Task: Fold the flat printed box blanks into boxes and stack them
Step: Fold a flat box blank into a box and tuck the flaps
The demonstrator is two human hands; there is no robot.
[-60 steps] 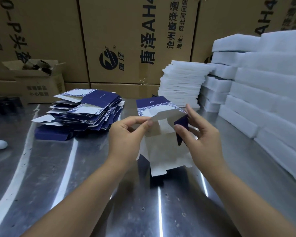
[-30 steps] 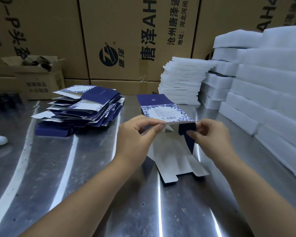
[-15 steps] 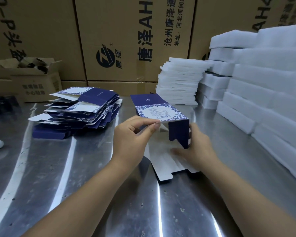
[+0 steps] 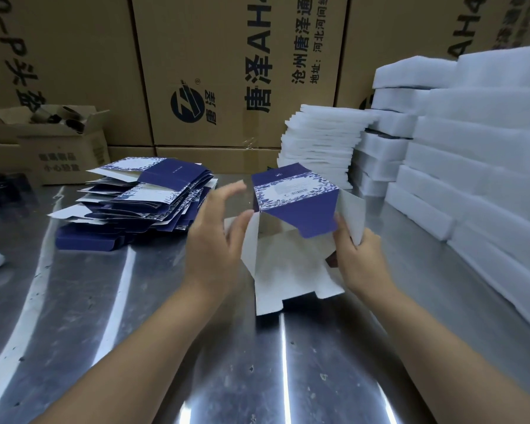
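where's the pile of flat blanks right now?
Head view, left of centre: the blanks sit on the steel table, left of the left hand and the half-folded box, in front of a small open carton.

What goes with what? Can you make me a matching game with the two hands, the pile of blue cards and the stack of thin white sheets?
Things:
1. left hand
2. right hand
3. pile of blue blanks
4. stack of thin white sheets

Places and states:
A. stands at the back of the table, in front of the brown cartons
B. grips the half-folded box at its right side
C. fingers spread, gripping nothing
D. lies in a loose heap on the table's left side

Pairs: 1-C, 2-B, 3-D, 4-A.
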